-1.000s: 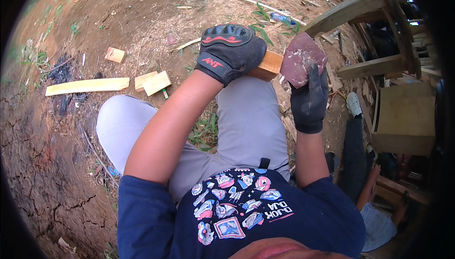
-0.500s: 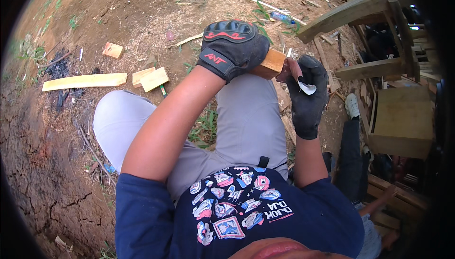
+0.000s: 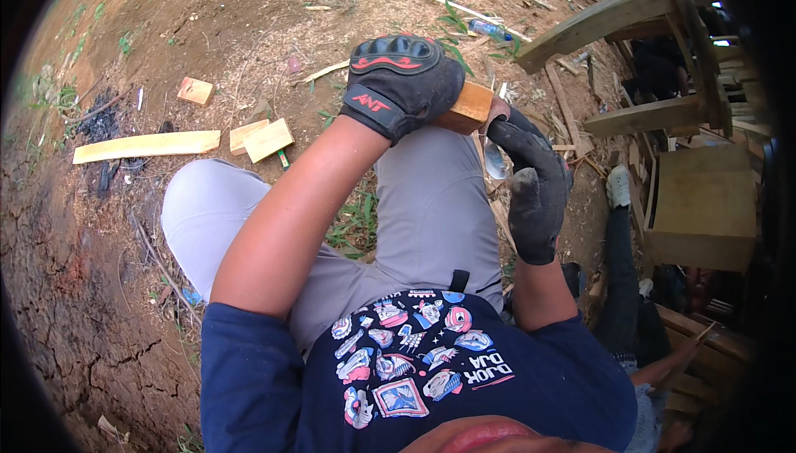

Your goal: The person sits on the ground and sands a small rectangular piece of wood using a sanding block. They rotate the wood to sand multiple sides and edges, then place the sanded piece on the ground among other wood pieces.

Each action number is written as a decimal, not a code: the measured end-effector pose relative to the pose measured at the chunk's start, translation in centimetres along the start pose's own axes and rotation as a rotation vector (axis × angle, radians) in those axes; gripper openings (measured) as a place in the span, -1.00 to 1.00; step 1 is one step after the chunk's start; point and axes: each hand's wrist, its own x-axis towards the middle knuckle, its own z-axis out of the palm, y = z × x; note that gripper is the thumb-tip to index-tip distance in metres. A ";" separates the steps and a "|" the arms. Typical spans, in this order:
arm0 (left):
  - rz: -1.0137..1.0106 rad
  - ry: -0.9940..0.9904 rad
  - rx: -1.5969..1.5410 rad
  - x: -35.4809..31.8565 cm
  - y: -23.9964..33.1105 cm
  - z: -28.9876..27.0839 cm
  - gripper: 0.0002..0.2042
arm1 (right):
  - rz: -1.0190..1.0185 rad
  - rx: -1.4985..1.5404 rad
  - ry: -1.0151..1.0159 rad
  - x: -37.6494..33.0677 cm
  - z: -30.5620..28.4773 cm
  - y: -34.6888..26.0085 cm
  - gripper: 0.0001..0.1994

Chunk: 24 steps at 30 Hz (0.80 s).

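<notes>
The setting is outdoors: bare brown dirt ground (image 3: pixel 99 287) fills the left and top of the view, cracked at the lower left and strewn with twigs, dry grass and wood chips. At the right stands a rough timber frame (image 3: pixel 630 14) of weathered beams, with a plywood box (image 3: pixel 705 204) below it among stacked lumber. The person sits with pale grey trousers (image 3: pixel 431 213) over both knees. Another person's dark-trousered leg (image 3: pixel 618 279) and pale shoe lie just to the right. On the dirt to the left lie a long pale plank (image 3: pixel 145 145), two short offcuts (image 3: pixel 261 138) touching each other just beside it, and a small square block (image 3: pixel 195 90) farther up. A clear plastic bottle (image 3: pixel 489 30) lies near the top.

The left hand (image 3: pixel 402 80), in a black glove with red trim, is closed over a wooden block (image 3: pixel 468 105) held above the right knee; only the block's right end shows. The right hand (image 3: pixel 531 179), in a worn black glove, is curled around a handle at the block's end, with a pale metal blade (image 3: pixel 495 159) showing below the fingers.

Compared with a second ago, the broad reddish blade face that stood raised beside the block is no longer turned to the camera; the right hand has dropped lower and the blade now shows as a narrow sliver.
</notes>
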 end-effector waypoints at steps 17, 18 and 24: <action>-0.050 0.039 -0.022 -0.2 0.2 0.8 -0.82 | 0.464 0.103 -0.010 1.0 0.6 -2.9 -0.65; -0.052 0.039 -0.023 -0.2 0.2 0.6 -0.82 | 0.495 0.218 0.056 0.5 0.8 -2.3 -0.62; -0.060 -0.008 -0.026 -0.2 0.4 -0.1 -0.81 | 0.361 0.067 0.136 -1.6 1.3 1.7 -0.59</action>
